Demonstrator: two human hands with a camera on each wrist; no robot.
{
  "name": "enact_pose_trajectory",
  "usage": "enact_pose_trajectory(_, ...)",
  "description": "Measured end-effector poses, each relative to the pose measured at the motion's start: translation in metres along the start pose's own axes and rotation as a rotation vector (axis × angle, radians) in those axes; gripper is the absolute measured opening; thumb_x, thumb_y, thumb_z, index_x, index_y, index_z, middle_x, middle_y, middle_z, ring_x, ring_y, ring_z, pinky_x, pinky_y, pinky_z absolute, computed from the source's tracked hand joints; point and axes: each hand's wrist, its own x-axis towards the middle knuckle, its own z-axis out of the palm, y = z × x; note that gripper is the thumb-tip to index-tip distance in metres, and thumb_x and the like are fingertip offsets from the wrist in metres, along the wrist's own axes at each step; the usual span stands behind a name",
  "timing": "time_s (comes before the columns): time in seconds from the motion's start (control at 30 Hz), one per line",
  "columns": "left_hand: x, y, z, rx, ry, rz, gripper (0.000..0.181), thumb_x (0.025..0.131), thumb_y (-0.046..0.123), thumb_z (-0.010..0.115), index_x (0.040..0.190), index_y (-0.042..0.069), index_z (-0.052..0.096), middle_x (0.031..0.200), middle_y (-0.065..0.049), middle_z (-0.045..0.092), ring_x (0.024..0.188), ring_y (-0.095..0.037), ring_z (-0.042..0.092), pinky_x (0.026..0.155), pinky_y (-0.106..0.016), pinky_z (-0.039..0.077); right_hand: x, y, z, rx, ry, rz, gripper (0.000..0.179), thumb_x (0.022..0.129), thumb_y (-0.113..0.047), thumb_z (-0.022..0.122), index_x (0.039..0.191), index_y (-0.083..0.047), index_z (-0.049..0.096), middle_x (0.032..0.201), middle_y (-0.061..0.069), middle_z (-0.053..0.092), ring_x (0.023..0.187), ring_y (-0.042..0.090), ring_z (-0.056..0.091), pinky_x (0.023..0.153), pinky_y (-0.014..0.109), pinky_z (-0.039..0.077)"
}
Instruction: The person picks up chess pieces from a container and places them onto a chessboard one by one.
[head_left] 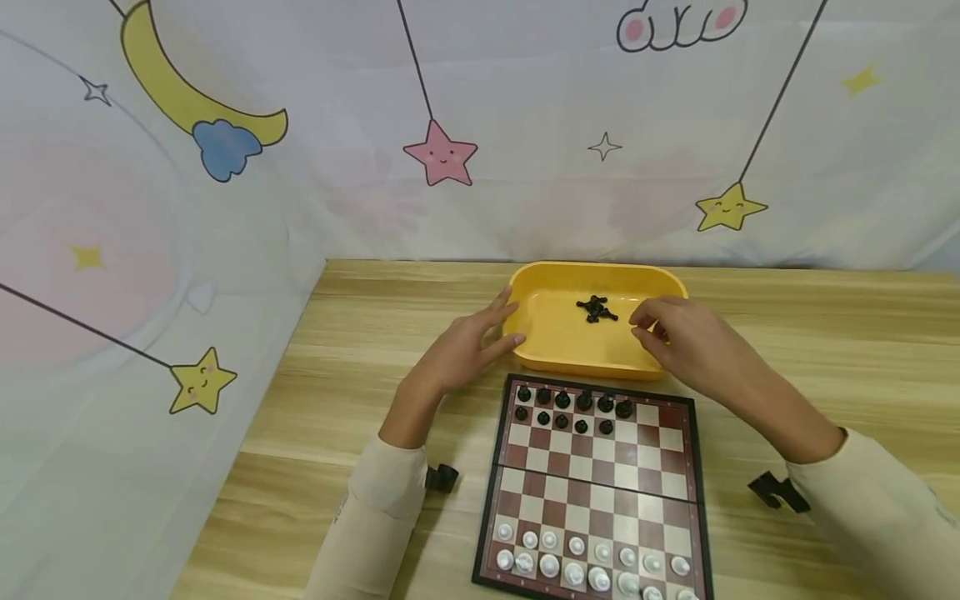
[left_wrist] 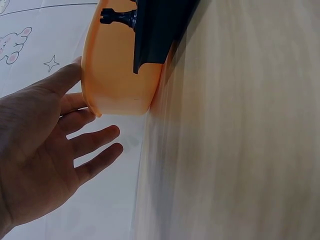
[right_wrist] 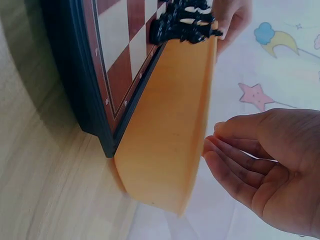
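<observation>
Yellow tray (head_left: 570,362) lies beyond the chessboard, with a small pile of black chess pieces (head_left: 596,309) in it. My left hand (head_left: 468,346) rests against the tray's left rim, fingers spread and fairly straight. Over the tray's right end hovers my right hand (head_left: 678,337); in the right wrist view its thumb and fingers (right_wrist: 235,165) bend loosely towards each other, and no piece shows between them. On the chessboard (head_left: 592,479), black chess pieces (head_left: 584,401) fill much of the two far rows, leaving squares at the right end bare. White chess pieces (head_left: 573,573) line the two near rows.
The board and tray stand on a wood-grain table (head_left: 360,333). Behind them hangs a pale cloth (head_left: 525,208) printed with stars and a moon. A black strap end (head_left: 442,477) sticks out by the left sleeve, another (head_left: 778,492) by the right.
</observation>
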Motion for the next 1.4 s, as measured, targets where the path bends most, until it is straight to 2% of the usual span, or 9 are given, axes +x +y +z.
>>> enact_pose_trajectory(0.37, 0.002, -0.001, -0.001, 0.009, -0.001, 0.018, 0.065, 0.109, 0.041, 0.060, 0.163, 0.009, 0.041, 0.177, 0.001, 0.019, 0.159, -0.026, 0.034, 0.128, -0.046, 0.033, 0.029, 0.016, 0.011, 0.004, -0.070, 0.067, 0.013, 0.100, -0.004, 0.068, 0.109, 0.003, 0.075, 0.100, 0.017, 0.078, 0.090, 0.032, 0.075, 0.078, 0.048, 0.063)
enact_pose_trajectory(0.6, -0.002, -0.003, -0.002, 0.022, -0.001, -0.014, 0.065, 0.109, 0.042, 0.060, 0.163, 0.011, 0.042, 0.177, 0.003, 0.019, 0.159, -0.026, 0.034, 0.128, -0.046, 0.033, 0.045, 0.021, 0.018, 0.005, -0.129, 0.085, 0.017, 0.100, -0.003, 0.067, 0.113, 0.005, 0.074, 0.105, 0.020, 0.077, 0.095, 0.034, 0.073, 0.084, 0.051, 0.060)
enact_pose_trajectory(0.7, -0.002, -0.003, -0.002, 0.011, 0.011, -0.008, 0.065, 0.109, 0.041, 0.061, 0.163, 0.010, 0.043, 0.177, 0.002, 0.020, 0.158, -0.027, 0.035, 0.128, -0.047, 0.033, 0.051, 0.024, 0.021, 0.001, -0.138, 0.079, 0.017, 0.099, -0.002, 0.068, 0.113, 0.006, 0.074, 0.105, 0.020, 0.077, 0.096, 0.035, 0.072, 0.086, 0.052, 0.060)
enact_pose_trajectory(0.97, -0.001, -0.005, 0.003, 0.010, -0.006, -0.004, 0.066, 0.109, 0.043, 0.059, 0.163, 0.009, 0.042, 0.177, 0.003, 0.018, 0.159, -0.027, 0.034, 0.128, -0.047, 0.033, 0.060, 0.031, 0.031, -0.041, -0.171, 0.082, 0.019, 0.098, -0.003, 0.070, 0.113, 0.008, 0.074, 0.108, 0.022, 0.077, 0.102, 0.038, 0.072, 0.092, 0.053, 0.059)
enact_pose_trajectory(1.2, -0.001, -0.002, 0.002, 0.020, -0.002, 0.002, 0.065, 0.110, 0.042, 0.059, 0.163, 0.009, 0.042, 0.177, 0.002, 0.019, 0.159, -0.027, 0.034, 0.128, -0.046, 0.033, 0.065, 0.032, 0.037, -0.040, -0.169, 0.080, 0.019, 0.098, -0.002, 0.071, 0.113, 0.009, 0.073, 0.109, 0.024, 0.076, 0.102, 0.039, 0.073, 0.090, 0.052, 0.061)
enact_pose_trajectory(1.4, -0.002, -0.003, 0.000, 0.022, 0.005, 0.003, 0.065, 0.110, 0.041, 0.060, 0.163, 0.008, 0.043, 0.176, 0.002, 0.020, 0.158, -0.027, 0.035, 0.128, -0.047, 0.033, 0.068, 0.032, 0.041, -0.062, -0.175, 0.077, 0.017, 0.096, -0.003, 0.075, 0.109, 0.007, 0.073, 0.104, 0.021, 0.076, 0.097, 0.035, 0.073, 0.087, 0.050, 0.061)
